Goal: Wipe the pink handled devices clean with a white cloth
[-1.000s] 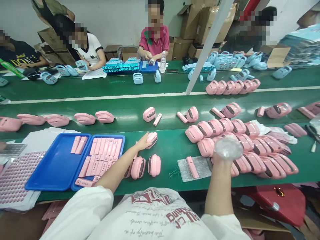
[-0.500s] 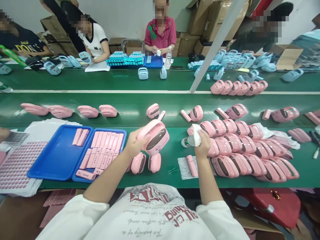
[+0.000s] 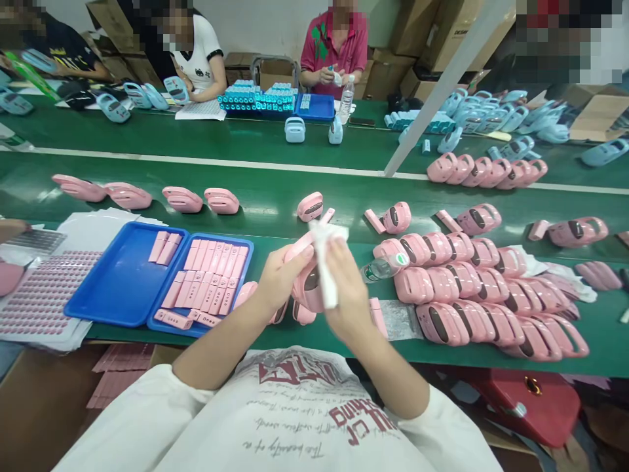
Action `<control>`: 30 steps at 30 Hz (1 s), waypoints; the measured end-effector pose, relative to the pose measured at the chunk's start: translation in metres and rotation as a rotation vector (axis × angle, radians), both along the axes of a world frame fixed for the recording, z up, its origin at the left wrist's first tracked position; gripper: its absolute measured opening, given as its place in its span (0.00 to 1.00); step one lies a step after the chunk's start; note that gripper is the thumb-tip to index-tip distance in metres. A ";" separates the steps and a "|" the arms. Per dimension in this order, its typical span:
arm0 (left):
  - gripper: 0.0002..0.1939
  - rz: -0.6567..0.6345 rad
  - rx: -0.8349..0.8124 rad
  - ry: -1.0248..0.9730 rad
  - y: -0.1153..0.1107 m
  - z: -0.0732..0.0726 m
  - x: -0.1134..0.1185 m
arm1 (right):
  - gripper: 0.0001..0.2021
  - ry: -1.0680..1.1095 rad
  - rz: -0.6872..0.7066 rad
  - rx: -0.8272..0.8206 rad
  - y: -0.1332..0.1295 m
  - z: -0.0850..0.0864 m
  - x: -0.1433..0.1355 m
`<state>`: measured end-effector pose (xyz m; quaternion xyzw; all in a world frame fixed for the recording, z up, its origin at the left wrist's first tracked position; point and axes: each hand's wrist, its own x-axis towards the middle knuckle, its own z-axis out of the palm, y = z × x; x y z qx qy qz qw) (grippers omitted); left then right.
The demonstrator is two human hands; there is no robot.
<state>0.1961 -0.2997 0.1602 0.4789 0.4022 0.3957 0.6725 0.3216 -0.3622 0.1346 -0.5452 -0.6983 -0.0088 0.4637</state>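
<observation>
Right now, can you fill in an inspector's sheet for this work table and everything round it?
Surface: green, with a pale strip across it.
Job's things: a pink case and a white cloth.
Left hand: grips the pink case.
Right hand: holds the white cloth over the case's front.
Clutter: blue tray with two pink bars, a clear bottle and bubble wrap.
Cables: nothing seen for certain.
Surroundings: co-workers across the table, one in a pink shirt; cardboard boxes behind; a red bag below the table's edge.
</observation>
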 end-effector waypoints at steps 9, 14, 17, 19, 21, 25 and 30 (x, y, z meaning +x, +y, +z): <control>0.17 0.030 -0.123 -0.122 0.001 -0.008 -0.003 | 0.26 -0.053 0.204 0.103 0.003 -0.018 0.002; 0.16 -0.030 -0.108 -0.123 -0.001 -0.005 -0.004 | 0.23 0.052 0.154 0.152 -0.004 -0.029 -0.003; 0.20 -0.093 -0.108 -0.240 0.001 0.002 -0.005 | 0.27 0.547 -0.002 -0.216 0.002 -0.034 0.003; 0.20 -0.078 -0.142 -0.276 0.004 0.007 -0.005 | 0.35 0.947 0.009 -0.519 0.009 -0.029 0.006; 0.19 -0.039 -0.205 -0.317 0.008 0.012 -0.004 | 0.40 1.301 0.116 -0.674 0.016 -0.020 0.004; 0.19 0.015 -0.307 -0.473 0.015 0.014 0.004 | 0.36 1.711 -0.015 -0.500 0.017 -0.011 -0.024; 0.18 0.159 -0.334 -0.605 0.016 0.003 0.019 | 0.32 1.338 -0.152 -0.116 0.004 -0.050 -0.066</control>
